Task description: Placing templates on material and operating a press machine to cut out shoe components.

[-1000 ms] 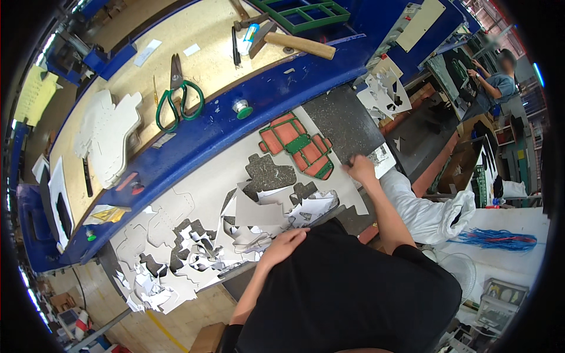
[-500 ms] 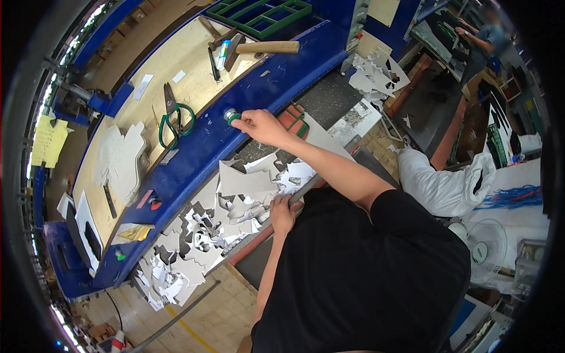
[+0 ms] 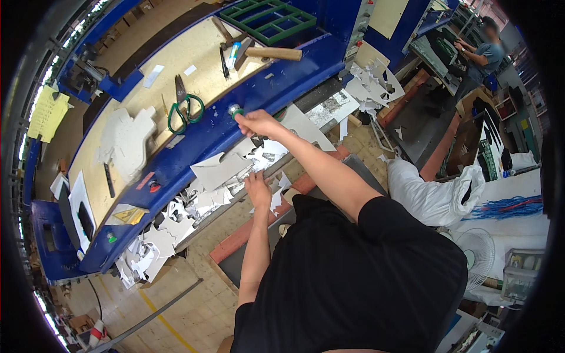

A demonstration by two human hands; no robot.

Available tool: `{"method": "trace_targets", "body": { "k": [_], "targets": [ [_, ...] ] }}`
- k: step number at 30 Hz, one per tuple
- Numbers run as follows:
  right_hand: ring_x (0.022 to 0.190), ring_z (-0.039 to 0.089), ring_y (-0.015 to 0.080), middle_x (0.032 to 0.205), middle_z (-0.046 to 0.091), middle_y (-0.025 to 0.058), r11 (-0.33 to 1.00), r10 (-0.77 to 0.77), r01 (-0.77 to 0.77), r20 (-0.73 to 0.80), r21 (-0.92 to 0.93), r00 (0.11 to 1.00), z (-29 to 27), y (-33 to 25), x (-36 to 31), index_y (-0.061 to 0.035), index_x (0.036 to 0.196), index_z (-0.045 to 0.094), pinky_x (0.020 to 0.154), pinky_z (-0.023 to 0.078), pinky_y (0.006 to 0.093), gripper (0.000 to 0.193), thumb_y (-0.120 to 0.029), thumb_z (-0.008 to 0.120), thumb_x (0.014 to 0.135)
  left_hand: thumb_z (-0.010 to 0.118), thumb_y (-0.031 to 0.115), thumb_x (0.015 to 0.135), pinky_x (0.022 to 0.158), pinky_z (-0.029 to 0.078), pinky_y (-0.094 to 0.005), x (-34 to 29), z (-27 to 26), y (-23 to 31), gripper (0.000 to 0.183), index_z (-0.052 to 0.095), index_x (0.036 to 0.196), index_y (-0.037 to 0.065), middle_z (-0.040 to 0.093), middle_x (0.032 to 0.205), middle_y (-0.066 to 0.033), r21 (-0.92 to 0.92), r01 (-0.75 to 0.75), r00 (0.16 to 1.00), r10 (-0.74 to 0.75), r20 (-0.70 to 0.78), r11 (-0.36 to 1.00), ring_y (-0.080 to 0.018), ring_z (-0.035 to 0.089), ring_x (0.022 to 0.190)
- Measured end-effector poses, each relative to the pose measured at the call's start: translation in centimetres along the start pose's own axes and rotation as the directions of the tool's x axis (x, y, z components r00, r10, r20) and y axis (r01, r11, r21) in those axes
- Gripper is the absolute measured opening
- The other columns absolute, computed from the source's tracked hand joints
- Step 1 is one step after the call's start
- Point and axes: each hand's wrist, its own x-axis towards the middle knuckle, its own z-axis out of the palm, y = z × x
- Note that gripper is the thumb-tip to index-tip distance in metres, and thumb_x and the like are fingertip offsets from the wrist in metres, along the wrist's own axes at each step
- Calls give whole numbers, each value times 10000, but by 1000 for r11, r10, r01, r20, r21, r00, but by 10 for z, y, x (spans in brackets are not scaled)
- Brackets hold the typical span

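Note:
My right hand [image 3: 259, 123] reaches to the blue machine beam [image 3: 282, 82], its fingers closed at a green-rimmed push button [image 3: 236, 111]. Below and nearer me, my left hand [image 3: 257, 189] has its fingers apart at the near edge of a bed strewn with torn grey and white sheet scraps [image 3: 220, 170]. Its fingertips touch the edge or the scraps there; I cannot tell which. Green-handled scissors [image 3: 183, 109] lie on the pale board [image 3: 203, 44] beyond the beam, with a stack of grey cut-out shapes [image 3: 126, 141] to their left.
A wooden-handled hammer [image 3: 273, 53] and a green grid frame [image 3: 271, 22] lie at the far end. A red-edged dark table [image 3: 229, 244] stands near my body. White sacks [image 3: 426, 191] and a fan [image 3: 478, 259] are on the right. Another person [image 3: 485, 53] works at the far right.
The scrap-covered bed has moved away from me, under the beam, and floor now shows between it and the red-edged table. My left hand moved with it. My right hand stays at the button.

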Motion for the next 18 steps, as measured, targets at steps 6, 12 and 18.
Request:
{"method": "trace_targets", "body": {
  "k": [6, 12, 18],
  "targets": [
    [867, 640, 380, 821, 671, 190, 611, -308, 173, -31, -772, 951, -28, 140, -78, -45, 841, 702, 789, 485, 479, 460, -502, 663, 875, 687, 55, 798, 924, 414, -474, -20, 5, -11, 373, 620, 1166, 51, 565, 1076, -167, -51, -11, 998, 15, 67, 999, -374, 514, 1027],
    [1326, 394, 301, 1341, 494, 106, 449, -338, 297, 148, -843, 929, -42, 163, -144, -88, 1275, 551, 970, 420, 557, 495, -293, 684, 845, 664, 61, 803, 940, 412, -461, -26, -2, -4, 375, 624, 1175, 59, 552, 1059, -157, -59, -16, 999, 18, 29, 998, -360, 506, 1051],
    [1345, 390, 324, 1347, 475, 145, 500, -252, 263, 152, -825, 956, -48, 162, -139, -85, 1352, 482, 984, 427, 539, 591, -222, 684, 814, 656, 70, 796, 945, 416, -459, -28, -5, 3, 379, 624, 1174, 55, 552, 1057, -155, -48, 8, 1000, -8, 1, 999, -356, 505, 1048]
  ]
}}
